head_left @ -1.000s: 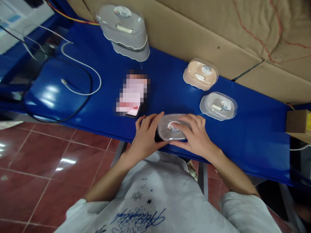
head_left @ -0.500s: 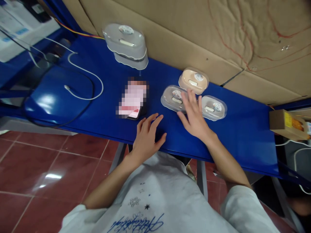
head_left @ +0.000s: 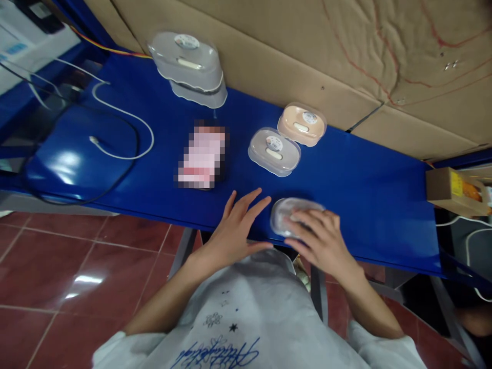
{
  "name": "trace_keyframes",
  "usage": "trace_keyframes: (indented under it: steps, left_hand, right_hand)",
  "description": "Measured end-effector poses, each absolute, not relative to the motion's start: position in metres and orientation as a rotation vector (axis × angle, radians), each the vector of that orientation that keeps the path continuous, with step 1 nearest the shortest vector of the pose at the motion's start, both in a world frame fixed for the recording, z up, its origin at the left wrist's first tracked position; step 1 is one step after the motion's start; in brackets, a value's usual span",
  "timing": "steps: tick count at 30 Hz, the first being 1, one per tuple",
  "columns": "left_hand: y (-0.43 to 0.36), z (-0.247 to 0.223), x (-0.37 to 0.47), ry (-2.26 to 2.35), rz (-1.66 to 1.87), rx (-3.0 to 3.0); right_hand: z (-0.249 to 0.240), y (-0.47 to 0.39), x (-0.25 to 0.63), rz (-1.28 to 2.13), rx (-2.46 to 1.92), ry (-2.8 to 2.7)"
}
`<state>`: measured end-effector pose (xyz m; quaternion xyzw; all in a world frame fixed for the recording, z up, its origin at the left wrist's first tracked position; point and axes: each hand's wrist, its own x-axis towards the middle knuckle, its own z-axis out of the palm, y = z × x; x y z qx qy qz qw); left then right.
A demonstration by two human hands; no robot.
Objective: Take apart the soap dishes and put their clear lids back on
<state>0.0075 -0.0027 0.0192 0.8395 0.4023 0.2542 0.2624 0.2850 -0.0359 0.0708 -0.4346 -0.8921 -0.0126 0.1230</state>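
Observation:
My right hand [head_left: 325,241] grips a small oval box [head_left: 280,218] with a clear lid near the table's front edge; motion blurs the box, and my fingers cover much of its top. Left of it, my left hand [head_left: 234,230] hovers over the edge, fingers spread and holding nothing. Beyond the hands lies a greyish oval box [head_left: 282,165] with a round sticker and a white clip on its clear lid. A peach oval box [head_left: 295,134] of the same shape touches it from behind.
A phone [head_left: 202,156] with a pixelated screen lies on the blue table [head_left: 369,189]. Stacked greyish boxes [head_left: 184,72] stand at the back left against the cardboard wall [head_left: 261,56]. A white cable [head_left: 144,125] curls at left; a cardboard box [head_left: 442,192] sits at far right.
My right hand has taken the rightmost greyish box and brought it toward me, left to the front edge. The fingers of my left hand have spread wider. The view has shifted slightly.

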Motion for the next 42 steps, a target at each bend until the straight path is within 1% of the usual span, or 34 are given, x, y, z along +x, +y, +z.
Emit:
trace_keyframes:
  steps: [3,7,11,15,18,22,27,33,38,42]
  left_hand:
    - [-0.008,0.019,0.005,0.973,0.622,2.269]
    - [-0.012,0.019,-0.002,1.007,0.657,2.223]
    - [-0.012,0.021,-0.01,1.016,0.644,2.228]
    - [-0.011,0.023,-0.01,1.004,0.614,2.221]
    - [-0.011,0.023,-0.007,1.025,0.614,2.238]
    - [-0.01,0.021,-0.002,1.076,0.581,2.243]
    - [-0.009,0.019,0.002,1.071,0.597,2.255]
    - [-0.009,0.015,0.005,1.056,0.596,2.337]
    - [-0.012,0.018,0.001,1.067,0.585,2.291]
    - [-0.018,0.019,0.002,1.081,0.662,2.361]
  right_hand:
    - [0.073,-0.043,0.261,0.09,-1.127,-2.625]
    - [0.065,-0.021,0.27,0.287,-1.126,-2.497]
    - [0.052,0.014,0.297,0.248,-1.225,-2.382]
    - [0.051,0.035,0.305,0.295,-1.254,-2.426]
    - [0.057,0.027,0.295,0.287,-1.191,-2.479]
    - [0.061,-0.008,0.275,0.3,-1.044,-2.638]
    - [0.059,-0.036,0.267,0.235,-1.104,-2.664]
    - [0.067,-0.032,0.27,0.31,-1.137,-2.537]
    - [0.068,-0.015,0.28,0.35,-1.229,-2.482]
    - [0.067,-0.003,0.284,0.411,-1.239,-2.411]
